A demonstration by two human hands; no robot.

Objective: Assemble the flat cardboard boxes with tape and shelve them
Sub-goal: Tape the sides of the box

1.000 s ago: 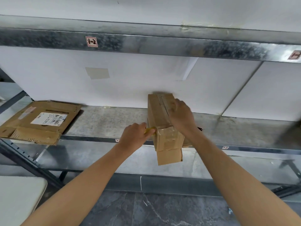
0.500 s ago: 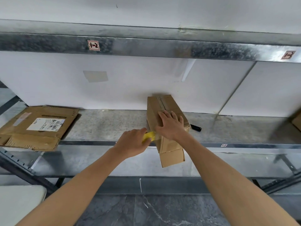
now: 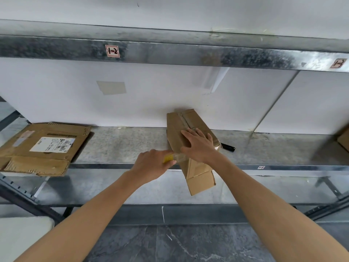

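A small brown cardboard box (image 3: 196, 171) lies on the metal shelf (image 3: 120, 142) with its near end hanging over the front edge and one flap drooping. A strip of clear tape runs along its top seam. My right hand (image 3: 198, 143) presses flat on the box top with fingers spread. My left hand (image 3: 153, 165) grips a yellow tape roll (image 3: 168, 158) at the box's left side, and a stretch of clear tape leads from it to the box.
A flattened cardboard box (image 3: 41, 148) with a white label lies at the shelf's left end. A black marker (image 3: 228, 147) lies just right of the small box. Another box's corner (image 3: 344, 139) shows at the far right. An upper shelf beam (image 3: 170, 53) runs overhead.
My right hand slid from the box's right side onto its top and now lies flat there. My left hand drew the tape roll slightly left, away from the box.
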